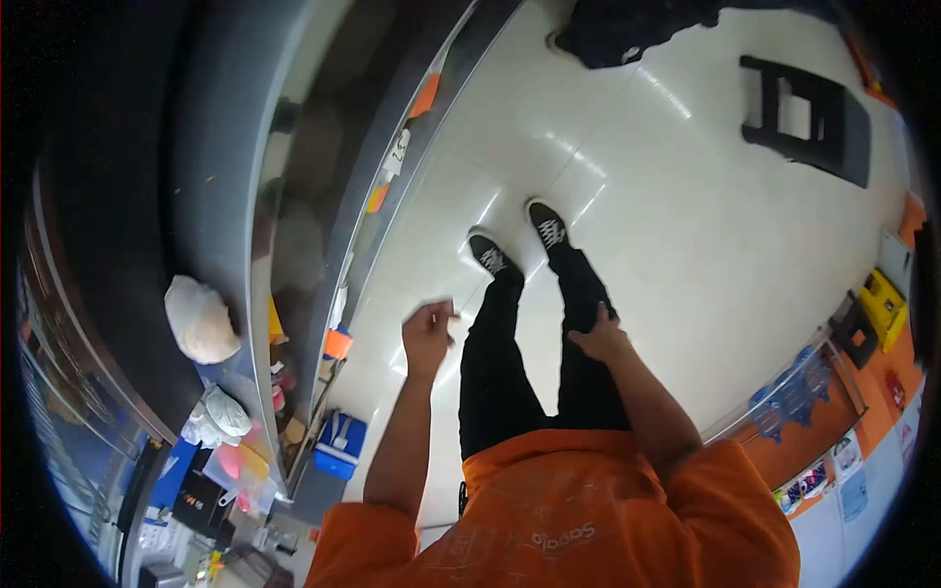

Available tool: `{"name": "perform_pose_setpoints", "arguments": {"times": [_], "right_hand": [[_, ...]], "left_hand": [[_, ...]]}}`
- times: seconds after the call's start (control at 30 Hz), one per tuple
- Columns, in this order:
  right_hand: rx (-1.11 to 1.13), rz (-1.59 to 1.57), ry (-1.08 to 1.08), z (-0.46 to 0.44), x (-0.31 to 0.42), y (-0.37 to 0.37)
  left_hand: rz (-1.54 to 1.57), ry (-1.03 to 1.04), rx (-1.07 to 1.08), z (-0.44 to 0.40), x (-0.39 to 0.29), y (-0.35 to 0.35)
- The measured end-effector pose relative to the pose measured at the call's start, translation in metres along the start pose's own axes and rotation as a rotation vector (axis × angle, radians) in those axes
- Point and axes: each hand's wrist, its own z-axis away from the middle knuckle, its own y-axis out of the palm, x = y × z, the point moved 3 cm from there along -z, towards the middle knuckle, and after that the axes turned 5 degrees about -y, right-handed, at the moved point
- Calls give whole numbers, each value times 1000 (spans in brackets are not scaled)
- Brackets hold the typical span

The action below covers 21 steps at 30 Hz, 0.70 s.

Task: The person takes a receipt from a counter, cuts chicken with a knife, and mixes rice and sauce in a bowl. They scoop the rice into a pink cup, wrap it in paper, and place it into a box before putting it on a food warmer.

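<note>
Above the pale tiled floor (pixel 667 225), my left hand (pixel 428 338) hangs on the left side of the view, its fingers curled in; whether it holds anything small cannot be made out. My right hand (pixel 601 338) is over my right trouser leg, fingers apart, with nothing in it. Black shoes (pixel 492 257) with white laces stand on the floor beyond both hands. The orange shirt (pixel 578 519) fills the bottom of the view.
A long dark counter (pixel 221 196) runs along the left, bearing a whitish wrapped bundle (pixel 201 320) and a plastic bag (pixel 225 414). A blue box (pixel 340 444) sits near its lower end. A black stool-like object (pixel 809 118) lies upper right; a person in dark clothes (pixel 637 27) is at the top.
</note>
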Motion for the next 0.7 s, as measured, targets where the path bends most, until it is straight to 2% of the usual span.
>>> {"name": "perform_pose_setpoints", "arguments": {"times": [0.1,0.17,0.2,0.27,0.3,0.37,0.4,0.47,0.6,0.67,0.7], "right_hand": [[-7,15,-10,-25,-10,5],[-51,-52,-46,-27,-10,-1],[-78,-54,-48,-24,-7,-8],[-112,-77,-61,-24,-10,-11],[-124,-98,-68,-24,-14,-14],[-137,-116,-76,-37,-26,-8],[-158,-114,-94,-40,-31,-8],[-149,-134,-105,-39,-30,-16],[-170,-166,-134,-44,-39,-14],[-199,-186,-162,-46,-39,-15],[-181,-181,-141,-45,-37,-17]], "left_hand": [[61,154,-170,-66,-68,-5],[233,98,-256,-104,-118,-9],[302,153,-306,-118,-146,-9],[508,274,-259,-147,-178,-22],[483,284,-276,-164,-186,-32],[852,265,-58,-197,-200,-57],[835,275,-69,-216,-205,-76],[1046,257,453,-251,-213,-96],[1234,143,271,-263,-274,-72],[1441,134,496,-290,-294,-82],[1432,150,498,-298,-308,-82]]}}
